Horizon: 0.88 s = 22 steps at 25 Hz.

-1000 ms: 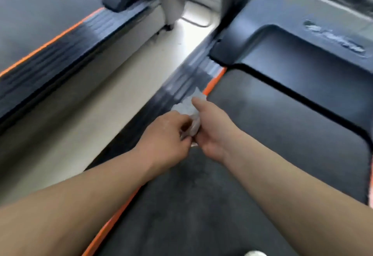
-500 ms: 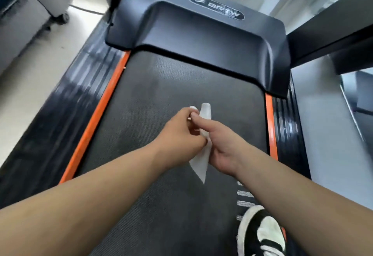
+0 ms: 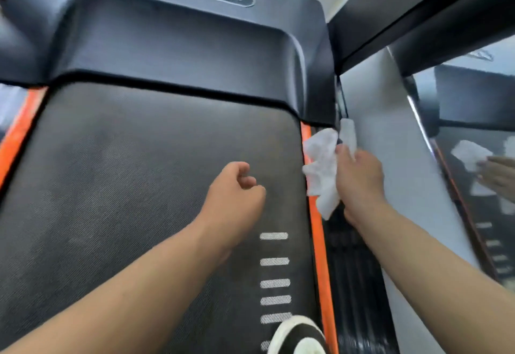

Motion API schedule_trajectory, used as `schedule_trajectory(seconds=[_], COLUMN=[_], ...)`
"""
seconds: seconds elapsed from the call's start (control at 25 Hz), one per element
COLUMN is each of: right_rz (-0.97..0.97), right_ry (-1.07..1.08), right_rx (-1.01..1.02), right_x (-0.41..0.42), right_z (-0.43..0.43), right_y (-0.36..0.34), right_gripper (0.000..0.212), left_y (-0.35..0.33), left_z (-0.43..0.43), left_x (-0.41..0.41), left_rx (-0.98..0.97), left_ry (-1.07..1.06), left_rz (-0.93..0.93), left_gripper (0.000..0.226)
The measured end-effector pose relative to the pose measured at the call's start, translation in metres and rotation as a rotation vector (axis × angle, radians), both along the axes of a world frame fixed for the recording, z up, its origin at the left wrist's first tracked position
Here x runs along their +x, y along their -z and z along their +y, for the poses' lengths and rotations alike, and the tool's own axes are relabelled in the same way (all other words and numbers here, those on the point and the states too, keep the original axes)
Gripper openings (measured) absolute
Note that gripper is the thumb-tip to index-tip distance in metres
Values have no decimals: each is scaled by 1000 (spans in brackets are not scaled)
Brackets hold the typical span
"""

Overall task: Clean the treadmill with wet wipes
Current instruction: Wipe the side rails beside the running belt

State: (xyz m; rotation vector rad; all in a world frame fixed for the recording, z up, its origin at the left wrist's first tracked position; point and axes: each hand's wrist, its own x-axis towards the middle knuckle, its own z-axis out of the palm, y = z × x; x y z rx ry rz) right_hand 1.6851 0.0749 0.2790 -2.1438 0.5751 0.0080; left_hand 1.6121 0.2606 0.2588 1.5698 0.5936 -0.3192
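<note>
A single wide-angle camera, worn on the head, looks forward and steeply down along the treadmill belt (image 3: 139,186) towards the motor cover (image 3: 181,47) at its front end. It sits close: the belt fills most of the frame.

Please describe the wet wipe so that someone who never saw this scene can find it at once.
Start from the black treadmill belt and follow its right orange stripe up toward the motor cover. There, the right hand holds the wet wipe over the ribbed side rail. It is the only white, crumpled thing there.
</note>
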Motion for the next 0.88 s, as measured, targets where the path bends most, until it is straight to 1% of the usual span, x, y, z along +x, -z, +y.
schedule_trajectory(seconds=[0.08,0.12,0.16,0.2,0.28,0.32,0.36,0.4,0.56,0.68,0.76,0.88], right_rz=[-218,-235,-183,-76,167,265,302,299,255,226,176,101], right_ry=[-152,-243,-340,-412,-510,-532,-530,-512,-446,-404,-389,-357], right_rx=[-395,-560,-673,-724,-712,-702,-701,-699,-648,-742,-794,-820], right_x=[13,19,23,24,18,12,9,11,55,70,66,62], right_z=[-41,-56,-66,-70,-63,-60,-59,-59,-55,-45,-42,-41], right_y=[-3,5,22,42,79,97,111,119,119,128,134,141], right_gripper=[20,36,53,66,92,99,99,95,83,78,78,76], left_y=[3,5,6,7,10,12,14,16,25,32,36,38], left_z=[-30,-42,-52,-61,-72,-73,-72,-68,-55,-55,-57,-50], left_x=[12,19,27,34,42,44,47,52,78,103,115,129], left_rx=[1,18,47,83,159,189,220,254,337,371,411,522], left_ry=[72,104,138,177,264,299,325,344,357,374,431,532], left_rz=[-3,-16,-36,-60,-86,-80,-73,-63,-1,28,32,52], left_gripper=[45,45,44,45,49,51,52,52,53,56,61,63])
